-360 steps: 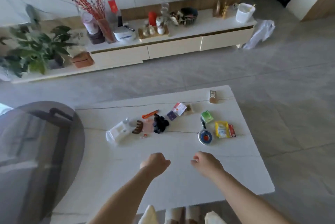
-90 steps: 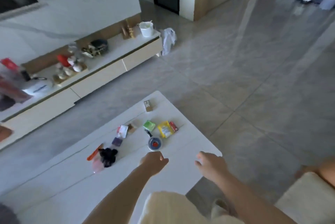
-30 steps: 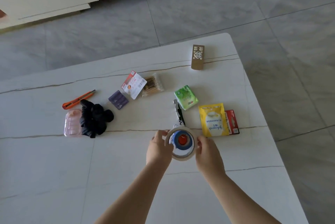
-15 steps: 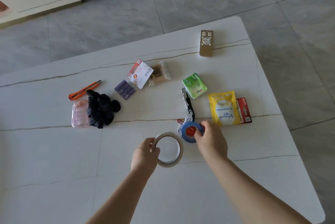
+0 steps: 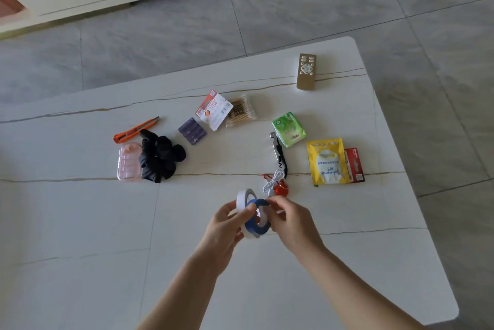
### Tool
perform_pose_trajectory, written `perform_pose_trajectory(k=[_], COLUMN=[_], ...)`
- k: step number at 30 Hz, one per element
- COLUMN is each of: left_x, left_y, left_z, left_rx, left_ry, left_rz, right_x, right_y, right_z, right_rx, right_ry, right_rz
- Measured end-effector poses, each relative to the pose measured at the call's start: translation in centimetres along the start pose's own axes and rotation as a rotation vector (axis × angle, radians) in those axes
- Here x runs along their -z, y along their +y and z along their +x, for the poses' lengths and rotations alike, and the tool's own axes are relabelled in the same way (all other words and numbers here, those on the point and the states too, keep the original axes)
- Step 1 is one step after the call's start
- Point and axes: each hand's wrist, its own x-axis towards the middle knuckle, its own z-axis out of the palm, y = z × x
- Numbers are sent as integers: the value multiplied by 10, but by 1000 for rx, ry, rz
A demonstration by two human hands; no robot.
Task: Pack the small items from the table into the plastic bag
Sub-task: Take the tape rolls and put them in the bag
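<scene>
Tape rolls, two, now lifted off the table [image 5: 80, 263] and brought together: white roll [image 5: 243, 200] pinched by left hand [image 5: 227, 225], blue roll [image 5: 258, 228] by right hand [image 5: 290, 220]; light, stiff, best gripped through the core; red keyring [image 5: 281, 188] and yellow pouch [image 5: 328, 161] lie beyond; bag unseen.

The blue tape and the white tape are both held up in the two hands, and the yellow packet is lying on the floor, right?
Not quite. The head view shows the yellow packet lying on the white table, not the floor. Both hands do hold the blue tape and white tape.
</scene>
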Motion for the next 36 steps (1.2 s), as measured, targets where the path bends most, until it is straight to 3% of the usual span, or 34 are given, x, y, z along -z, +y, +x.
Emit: perform_pose_trajectory(k=[2,6,10,14,19,23,25,27,29,36], left_x=[5,20,31,36,42,42,41,42,43,47], left_y=[-3,-13,-21,-30,-34,-35,-35,-35,-36,-45], left_z=[3,9,19,26,26,27,26,26,26,31], left_rx=[5,27,38,43,44,79,83,81,70,67], left_ry=[0,13,48,103,116,236,299,345,372,410], left_rz=[-17,-101,-168,-177,-171,-125,-73,-15,25,54], right_x=[2,8,3,-5,0,16,23,25,23,-3], right_y=[2,9,13,15,20,18,18,19,22,26], right_z=[7,39,69,75,65,50,43,40,43,49], right_rx=[-87,83,247,198,148,-119,-186,-190,-155,-71], right_ry=[27,270,90,75,151,227,219,158,114,149], right_rz=[62,-346,-639,-785,-444,116,236,131,-139,-591])
